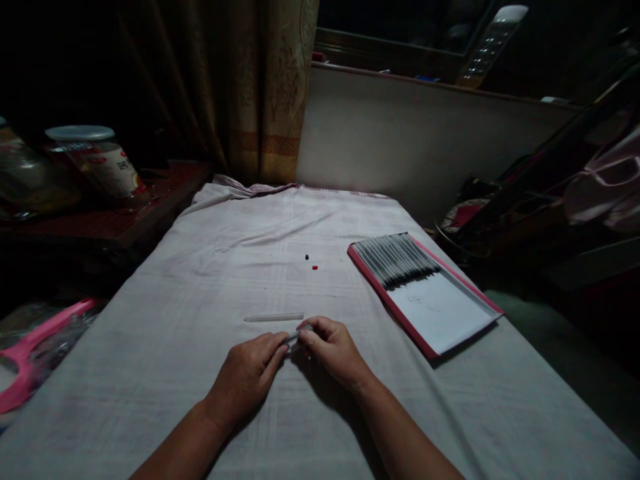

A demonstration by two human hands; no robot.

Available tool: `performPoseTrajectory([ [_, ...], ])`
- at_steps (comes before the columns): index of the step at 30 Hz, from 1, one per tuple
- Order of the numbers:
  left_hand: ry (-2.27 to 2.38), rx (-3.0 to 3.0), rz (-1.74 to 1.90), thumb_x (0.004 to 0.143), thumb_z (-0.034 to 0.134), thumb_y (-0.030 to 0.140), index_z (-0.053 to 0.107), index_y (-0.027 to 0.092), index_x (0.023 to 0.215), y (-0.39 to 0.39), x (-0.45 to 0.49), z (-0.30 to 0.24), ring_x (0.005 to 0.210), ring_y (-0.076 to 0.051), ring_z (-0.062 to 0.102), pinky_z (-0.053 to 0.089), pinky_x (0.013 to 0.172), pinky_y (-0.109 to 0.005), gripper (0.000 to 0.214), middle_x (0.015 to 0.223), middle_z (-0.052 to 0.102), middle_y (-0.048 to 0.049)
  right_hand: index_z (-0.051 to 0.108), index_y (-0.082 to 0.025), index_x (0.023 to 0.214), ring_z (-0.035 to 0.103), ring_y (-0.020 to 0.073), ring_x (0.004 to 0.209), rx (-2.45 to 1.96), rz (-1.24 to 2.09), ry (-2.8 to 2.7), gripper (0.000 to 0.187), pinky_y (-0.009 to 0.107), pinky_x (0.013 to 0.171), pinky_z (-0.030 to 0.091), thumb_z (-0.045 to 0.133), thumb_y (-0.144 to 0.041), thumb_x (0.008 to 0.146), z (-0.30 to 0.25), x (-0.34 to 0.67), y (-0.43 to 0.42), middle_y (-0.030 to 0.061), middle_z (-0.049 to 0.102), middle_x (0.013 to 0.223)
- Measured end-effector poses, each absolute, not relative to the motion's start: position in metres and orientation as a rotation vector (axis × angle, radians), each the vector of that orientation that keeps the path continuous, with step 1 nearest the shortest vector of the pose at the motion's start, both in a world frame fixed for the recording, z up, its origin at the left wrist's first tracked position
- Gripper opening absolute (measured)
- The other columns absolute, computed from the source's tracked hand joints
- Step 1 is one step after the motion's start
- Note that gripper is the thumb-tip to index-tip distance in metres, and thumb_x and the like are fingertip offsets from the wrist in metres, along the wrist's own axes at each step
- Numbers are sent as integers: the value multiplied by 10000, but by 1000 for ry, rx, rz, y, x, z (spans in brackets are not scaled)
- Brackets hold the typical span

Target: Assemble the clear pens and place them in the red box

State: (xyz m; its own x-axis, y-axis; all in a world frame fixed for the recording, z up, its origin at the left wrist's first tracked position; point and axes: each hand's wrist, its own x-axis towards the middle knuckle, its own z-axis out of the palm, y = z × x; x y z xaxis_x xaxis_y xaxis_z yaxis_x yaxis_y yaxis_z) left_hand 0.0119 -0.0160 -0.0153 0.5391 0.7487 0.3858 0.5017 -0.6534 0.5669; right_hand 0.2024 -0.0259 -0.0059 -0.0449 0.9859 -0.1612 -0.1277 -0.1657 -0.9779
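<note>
My left hand point(247, 379) and my right hand point(333, 350) meet at the near middle of a cloth-covered table point(150, 347). Both pinch a small clear pen part point(295, 337) between their fingertips. Just beyond them a clear pen barrel point(273, 317) lies flat on the cloth. Further off sit a tiny black piece point(307, 257) and a tiny red piece point(315, 267). To the right lies a shallow red-edged tray point(440, 313) with a row of several pens point(397, 260) at its far end.
A lidded plastic jar point(97, 163) stands on a dark wooden shelf at the left. A pink plastic object point(35, 343) lies low on the left. A curtain point(250, 87) hangs behind the table. Dark clutter fills the right side.
</note>
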Motion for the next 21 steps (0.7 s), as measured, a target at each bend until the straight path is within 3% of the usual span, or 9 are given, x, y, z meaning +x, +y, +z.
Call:
performPoseTrajectory([
  [5,1026,2272,956,976,488,304,679,224,1113,-11,19,-16,862,-177,745,596,785,-271,248,992,773,-44,670,-189,792,517,87,518,-1125,1459,-933,295,199,482,407,807,-406,647,-8,192,-28,-34,603,622],
  [9,1047,2244,999,958,508,322,693,229,1080,-10,18,-18,841,-177,748,601,766,-269,240,974,778,-36,645,-196,814,546,110,496,-1179,1405,-972,307,209,435,404,748,-467,712,0,195,-23,-18,624,627],
  [13,1146,2192,1024,940,516,332,709,219,1027,-9,14,-20,743,-165,745,599,699,-244,239,888,781,-26,642,-191,865,634,149,665,-1239,979,-948,369,221,496,442,707,-527,727,26,257,3,72,734,880],
  [16,1187,2105,1027,921,519,347,730,221,966,-8,14,-21,695,-165,736,593,654,-243,249,832,776,-25,680,-165,942,612,152,627,-1410,587,-974,418,249,524,443,666,-536,749,46,332,33,61,727,802],
  [21,1247,1940,986,886,526,388,750,208,911,-5,16,-21,600,-154,700,562,572,-232,289,750,757,-28,734,-182,997,678,221,804,-1960,97,-1277,322,311,707,490,648,-402,779,57,415,84,47,753,831],
])
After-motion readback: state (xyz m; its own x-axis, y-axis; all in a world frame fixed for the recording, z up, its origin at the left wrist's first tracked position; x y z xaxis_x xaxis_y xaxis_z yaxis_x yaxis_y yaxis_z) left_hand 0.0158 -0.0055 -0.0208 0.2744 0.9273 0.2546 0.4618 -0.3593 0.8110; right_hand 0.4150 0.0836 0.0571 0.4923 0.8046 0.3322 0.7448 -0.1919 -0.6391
